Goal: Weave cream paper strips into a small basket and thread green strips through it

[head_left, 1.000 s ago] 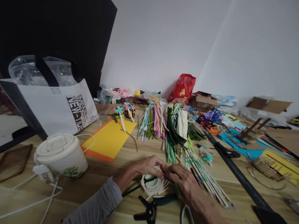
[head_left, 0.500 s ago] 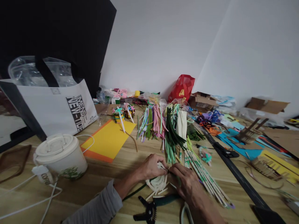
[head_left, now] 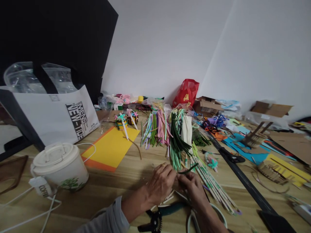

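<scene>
Fingers bent and pressed together, my left hand point(head_left: 161, 182) is closed over something mostly hidden beneath it, at the lower middle of the head view. Pale strip ends point(head_left: 167, 199) poke out below its wrist. Close on its right, my right hand point(head_left: 191, 185) pinches a dark green strip point(head_left: 191, 169), whose free end points up and right. The fingertips of both hands nearly meet. Below them lie pliers-like cutters point(head_left: 153, 222) with a dark green handle. Scissors with pale handles point(head_left: 220, 214) are partly hidden under my right forearm.
Bundles of coloured strips point(head_left: 162, 124) and striped straws point(head_left: 215, 184) lie beyond the hands. Yellow paper point(head_left: 113, 147) and a lidded white tub point(head_left: 60, 166) stand left. A long black bar point(head_left: 245, 179), blue sheets point(head_left: 239, 149) and woven pieces point(head_left: 273, 173) lie right.
My left hand has turned over and now covers the pale coil that showed before. The dark green strip now rises from my right fingertips. The view has shifted slightly.
</scene>
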The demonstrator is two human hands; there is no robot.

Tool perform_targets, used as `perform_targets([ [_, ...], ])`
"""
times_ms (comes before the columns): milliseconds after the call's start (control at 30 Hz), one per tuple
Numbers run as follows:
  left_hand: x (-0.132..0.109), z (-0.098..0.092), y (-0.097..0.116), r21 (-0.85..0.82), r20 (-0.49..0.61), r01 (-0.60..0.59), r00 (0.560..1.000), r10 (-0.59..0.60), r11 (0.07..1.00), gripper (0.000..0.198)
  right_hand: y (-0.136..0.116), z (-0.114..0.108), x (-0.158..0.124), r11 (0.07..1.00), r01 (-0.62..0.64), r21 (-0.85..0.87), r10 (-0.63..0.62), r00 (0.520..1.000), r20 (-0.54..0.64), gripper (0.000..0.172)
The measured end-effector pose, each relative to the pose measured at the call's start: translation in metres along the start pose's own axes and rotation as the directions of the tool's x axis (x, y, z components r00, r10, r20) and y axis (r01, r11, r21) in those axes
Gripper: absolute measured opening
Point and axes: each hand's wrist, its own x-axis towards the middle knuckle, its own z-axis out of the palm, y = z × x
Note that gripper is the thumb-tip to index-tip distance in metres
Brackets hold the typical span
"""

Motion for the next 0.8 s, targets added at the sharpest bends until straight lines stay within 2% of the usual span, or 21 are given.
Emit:
perform_targets([
  [100, 0.001, 0.000, -0.001, -0.014, -0.013, -0.006, 1.000, 0.006, 1.000, 0.015, 0.001, 0.000, 0.003, 0.959, -0.156, 0.234, 0.143, 0.987, 0.074, 0.035],
  [200, 0.006, -0.001, -0.006, -0.158, 0.034, 0.090, 0.996, -0.086, 0.983, 0.012, 0.003, -0.002, 0.005, 0.904, -0.230, 0.360, 0.204, 0.973, 0.111, 0.037],
  [300, 0.011, -0.006, -0.013, -0.330, 0.148, 0.223, 0.972, -0.183, 0.917, 0.020, 0.004, -0.003, 0.005, 0.880, -0.245, 0.406, 0.219, 0.969, 0.111, 0.034],
  [367, 0.015, -0.012, -0.017, -0.393, 0.253, 0.331, 0.936, -0.245, 0.858, 0.020, 0.004, -0.003, 0.005, 0.885, -0.244, 0.397, 0.214, 0.970, 0.118, 0.035],
  [467, 0.019, -0.019, -0.023, -0.499, 0.331, 0.443, 0.892, -0.309, 0.745, 0.018, 0.004, -0.005, 0.005, 0.913, -0.211, 0.350, 0.178, 0.976, 0.122, 0.036],
  [533, 0.021, -0.021, -0.028, -0.641, 0.370, 0.489, 0.872, -0.320, 0.592, 0.017, 0.002, -0.007, 0.005, 0.945, -0.158, 0.287, 0.115, 0.980, 0.163, 0.037],
  [567, 0.021, -0.020, -0.030, -0.716, 0.397, 0.508, 0.861, -0.318, 0.480, 0.020, 0.001, -0.009, 0.005, 0.958, -0.127, 0.257, 0.079, 0.978, 0.191, 0.038],
  [633, 0.021, -0.018, -0.034, -0.815, 0.474, 0.543, 0.826, -0.304, 0.205, 0.029, -0.002, -0.012, 0.005, 0.973, -0.067, 0.220, 0.017, 0.975, 0.223, 0.037],
  [700, 0.020, -0.015, -0.036, -0.818, 0.561, 0.574, 0.779, -0.280, -0.044, 0.037, -0.005, -0.014, 0.005, 0.977, -0.024, 0.213, -0.025, 0.975, 0.222, 0.033],
  [733, 0.019, -0.014, -0.037, -0.797, 0.601, 0.590, 0.755, -0.261, -0.130, 0.040, -0.005, -0.015, 0.005, 0.977, -0.009, 0.213, -0.038, 0.975, 0.218, 0.036],
  [800, 0.018, -0.011, -0.036, -0.753, 0.658, 0.622, 0.721, -0.216, -0.216, 0.042, -0.005, -0.016, 0.004, 0.979, 0.004, 0.204, -0.051, 0.973, 0.225, 0.041],
])
